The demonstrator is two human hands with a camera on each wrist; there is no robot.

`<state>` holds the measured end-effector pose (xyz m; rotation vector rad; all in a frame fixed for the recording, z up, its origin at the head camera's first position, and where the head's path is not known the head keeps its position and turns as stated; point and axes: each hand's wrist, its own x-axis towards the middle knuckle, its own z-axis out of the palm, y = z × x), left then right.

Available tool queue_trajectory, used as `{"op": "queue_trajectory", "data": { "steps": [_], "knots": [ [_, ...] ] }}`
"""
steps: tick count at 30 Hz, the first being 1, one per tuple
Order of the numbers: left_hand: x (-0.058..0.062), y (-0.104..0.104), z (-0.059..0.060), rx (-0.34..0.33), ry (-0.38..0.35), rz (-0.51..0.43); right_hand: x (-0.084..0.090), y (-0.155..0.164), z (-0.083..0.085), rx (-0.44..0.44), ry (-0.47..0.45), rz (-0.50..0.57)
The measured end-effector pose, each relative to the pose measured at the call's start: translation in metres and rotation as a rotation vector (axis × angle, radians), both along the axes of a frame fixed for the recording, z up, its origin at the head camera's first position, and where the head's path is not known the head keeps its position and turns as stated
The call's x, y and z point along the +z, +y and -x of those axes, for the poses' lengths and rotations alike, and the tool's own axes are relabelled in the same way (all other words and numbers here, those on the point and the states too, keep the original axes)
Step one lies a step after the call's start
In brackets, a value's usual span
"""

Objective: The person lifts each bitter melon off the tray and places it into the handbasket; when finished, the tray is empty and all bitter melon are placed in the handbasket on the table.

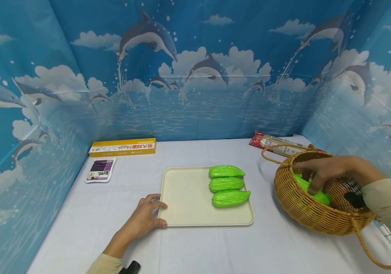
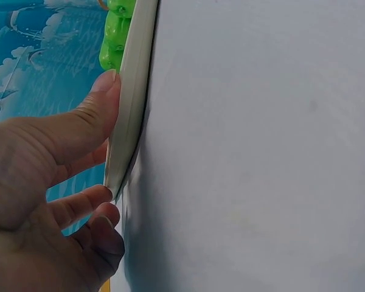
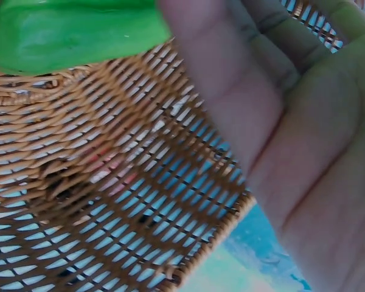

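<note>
"Left grip (image 1: 142, 216): grasping anything?"

"Yes, the near left corner of the cream tray (image 1: 188, 201), thumb and fingers at the rim."

"And the right grip (image 1: 332, 171)?"

"Down inside the wicker basket (image 1: 305, 212), fingers over a green bitter melon (image 1: 322, 198). Whether they clasp it, I can't tell."

"Any others?"

"Three bitter melons (image 1: 227, 184) lie in a row at the tray's right side. Tray and basket rest on the white-covered bench (image 1: 198, 251), with a yellow pasta box (image 1: 123, 148) at the back left."
</note>
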<state>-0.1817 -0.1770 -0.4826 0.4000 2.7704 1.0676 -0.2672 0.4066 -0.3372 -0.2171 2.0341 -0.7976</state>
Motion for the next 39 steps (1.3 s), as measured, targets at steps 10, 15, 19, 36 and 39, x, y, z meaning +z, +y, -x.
{"op": "queue_trajectory", "data": {
  "steps": [10, 15, 19, 36, 39],
  "knots": [
    [0.0, -0.001, 0.0, -0.011, 0.004, -0.001, -0.015, 0.007, -0.003, -0.071, -0.117, 0.07],
    [-0.001, -0.001, 0.001, -0.015, 0.009, 0.006, -0.017, 0.008, -0.003, -0.062, -0.131, 0.118],
    [-0.001, -0.001, 0.001, -0.014, 0.007, 0.012, -0.018, 0.003, -0.006, -0.071, -0.118, 0.131],
    [-0.001, 0.0, 0.002, -0.006, 0.005, 0.015, -0.021, -0.002, -0.005, -0.075, -0.044, 0.106],
    [-0.001, 0.0, 0.002, -0.005, 0.007, 0.02, -0.014, 0.003, -0.004, -0.05, -0.048, 0.144]
  ]
}}
